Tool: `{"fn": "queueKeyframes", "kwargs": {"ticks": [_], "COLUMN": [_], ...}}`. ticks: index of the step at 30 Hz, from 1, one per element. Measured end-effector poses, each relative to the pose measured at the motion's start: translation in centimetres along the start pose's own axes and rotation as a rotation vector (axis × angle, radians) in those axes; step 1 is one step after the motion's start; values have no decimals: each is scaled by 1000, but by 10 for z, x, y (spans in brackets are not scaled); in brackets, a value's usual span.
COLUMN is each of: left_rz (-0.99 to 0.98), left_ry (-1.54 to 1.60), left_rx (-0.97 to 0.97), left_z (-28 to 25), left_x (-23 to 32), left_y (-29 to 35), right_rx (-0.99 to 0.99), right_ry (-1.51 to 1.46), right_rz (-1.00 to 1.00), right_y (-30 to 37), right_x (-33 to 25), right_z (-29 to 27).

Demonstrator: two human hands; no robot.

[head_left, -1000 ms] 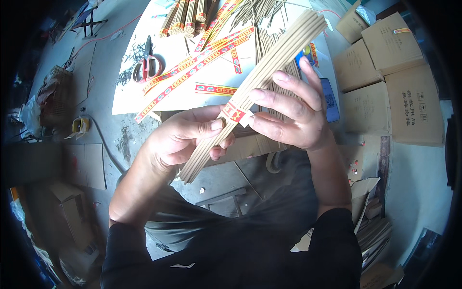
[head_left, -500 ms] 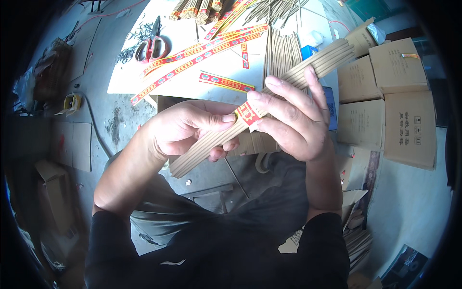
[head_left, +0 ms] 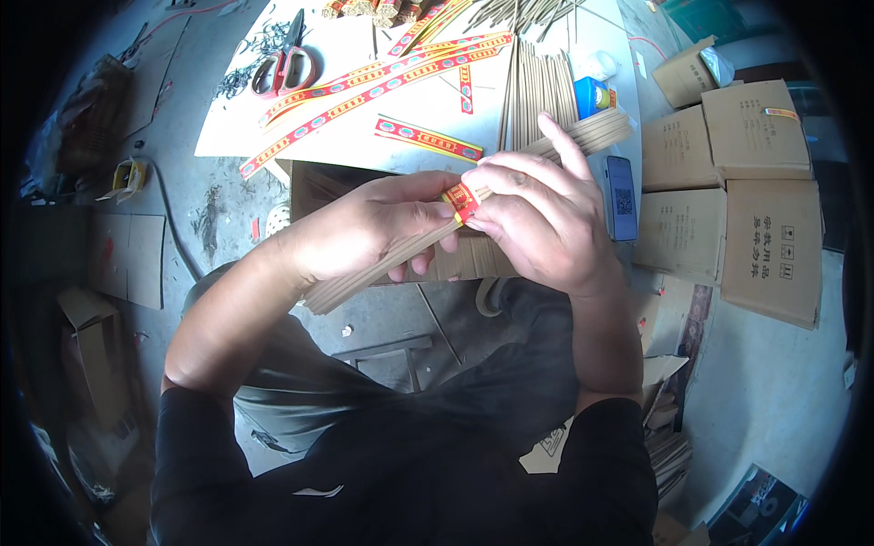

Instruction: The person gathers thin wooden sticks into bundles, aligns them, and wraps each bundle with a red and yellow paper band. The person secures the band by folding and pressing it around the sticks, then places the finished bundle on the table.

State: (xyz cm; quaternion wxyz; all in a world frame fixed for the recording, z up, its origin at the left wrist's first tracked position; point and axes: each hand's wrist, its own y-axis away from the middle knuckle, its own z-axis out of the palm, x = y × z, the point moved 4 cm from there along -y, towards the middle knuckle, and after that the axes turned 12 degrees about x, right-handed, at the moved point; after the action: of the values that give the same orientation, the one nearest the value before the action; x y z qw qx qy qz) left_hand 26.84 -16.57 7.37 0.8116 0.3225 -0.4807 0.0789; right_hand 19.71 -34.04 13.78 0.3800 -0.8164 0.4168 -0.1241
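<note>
A bundle of thin tan incense sticks (head_left: 360, 284) slants between my hands, its far end up to the right. Around its middle goes a red and yellow paper band (head_left: 463, 204). My left hand (head_left: 378, 223) is closed on the bundle just left of the band, thumb on top at the band's edge and fingertips underneath. My right hand (head_left: 546, 214) pinches the band's right side with thumb and fingers, one finger raised. On the white table (head_left: 337, 150) ahead lie red and yellow paper strips (head_left: 364, 105), a shorter strip (head_left: 428, 139) and loose sticks (head_left: 537, 86).
Red-handled scissors (head_left: 287, 68) lie at the table's left, by dark scraps. Banded bundles (head_left: 387, 9) are at the back. A blue box (head_left: 592, 96) and a phone (head_left: 621, 200) sit at the right edge. Cardboard boxes (head_left: 760, 136) are stacked on the right.
The bundle has shifted slightly down and left, with its far end lower. My right fingers have closed in around the band, and the band has turned a little.
</note>
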Motion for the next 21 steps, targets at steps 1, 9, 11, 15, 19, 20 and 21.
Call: {"fn": "queueKeyframes", "kwargs": {"ticks": [1, 9, 11, 15, 19, 20, 21], "left_rz": [46, 378, 406, 406, 341, 384, 427], "left_ry": [-56, -633, -713, -694, -611, -601, -591], "left_rx": [9, 97, 89, 74, 58, 66, 75], "left_z": [1, 6, 8, 5, 5, 5, 5], "left_x": [0, 13, 17, 12, 12, 10, 11], "left_y": [0, 0, 2, 0, -2, -3, -4], "right_rx": [-20, -68, -46, -15, -39, -51, -62], "right_ry": [-7, -45, -65, -115, -166, -174, -183], "right_rz": [7, 61, 86, 115, 169, 181, 193], "right_y": [2, 6, 8, 9, 10, 9, 9], "right_x": [1, 3, 4, 6, 12, 12, 13], "right_z": [1, 7, 7, 10, 10, 10, 10]}}
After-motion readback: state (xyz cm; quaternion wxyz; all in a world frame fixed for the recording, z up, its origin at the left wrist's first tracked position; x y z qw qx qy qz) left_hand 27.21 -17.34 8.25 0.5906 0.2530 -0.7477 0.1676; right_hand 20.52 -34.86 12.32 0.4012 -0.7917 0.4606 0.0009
